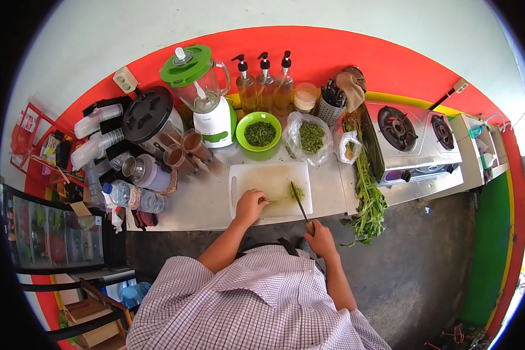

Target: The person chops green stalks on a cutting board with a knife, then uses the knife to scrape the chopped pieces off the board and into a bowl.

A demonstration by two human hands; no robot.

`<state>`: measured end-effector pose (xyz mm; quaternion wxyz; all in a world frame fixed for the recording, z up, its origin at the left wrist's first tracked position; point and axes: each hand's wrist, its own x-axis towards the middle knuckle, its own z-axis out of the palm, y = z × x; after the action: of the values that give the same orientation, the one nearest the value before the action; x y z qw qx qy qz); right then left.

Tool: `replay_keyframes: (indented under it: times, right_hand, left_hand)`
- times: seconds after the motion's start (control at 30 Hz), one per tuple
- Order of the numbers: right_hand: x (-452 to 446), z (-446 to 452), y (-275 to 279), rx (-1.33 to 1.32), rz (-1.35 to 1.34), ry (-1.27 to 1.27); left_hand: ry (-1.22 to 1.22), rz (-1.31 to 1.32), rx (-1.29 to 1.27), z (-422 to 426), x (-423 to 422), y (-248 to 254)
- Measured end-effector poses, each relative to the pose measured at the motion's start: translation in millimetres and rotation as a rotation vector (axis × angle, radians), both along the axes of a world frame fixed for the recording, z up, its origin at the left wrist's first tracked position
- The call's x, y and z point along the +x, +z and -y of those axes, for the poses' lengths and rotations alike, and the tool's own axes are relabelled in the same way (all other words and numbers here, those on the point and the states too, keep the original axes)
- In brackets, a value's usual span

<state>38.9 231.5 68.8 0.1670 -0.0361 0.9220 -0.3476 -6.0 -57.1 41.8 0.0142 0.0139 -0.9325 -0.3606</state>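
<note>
My right hand (321,240) is closed round the handle of a knife (299,201), its dark blade slanting up and left over the right part of a white cutting board (254,174). Beside the blade lies a small heap of chopped greens (295,193). My left hand (251,207) rests on the board's lower left, fingers pinched on a thin pale green stalk (272,200) that points toward the knife. Behind the board stand a green bowl (258,149) of chopped leaves and a clear plastic bag (309,139) of chopped greens.
Long leafy stalks (367,201) hang over the counter's front edge, beside a two-burner gas stove (420,146). A blender (211,116), pump bottles (265,87), brown-filled cups (181,158) and a water bottle (134,197) stand at the back and left.
</note>
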Motion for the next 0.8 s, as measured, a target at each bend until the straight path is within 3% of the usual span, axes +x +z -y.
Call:
replay_keyframes:
  times: [0.3,0.8]
  right_hand:
    - [-5.1,17.6,-19.8,0.014,0.035,0.150]
    - [-13.0,38.0,-23.3,-0.004,0.026,0.226]
  left_hand:
    - [0.213,-0.057,0.017,38.2,35.9,-0.6]
    - [0.193,-0.134,-0.007,18.2,28.9,-4.1]
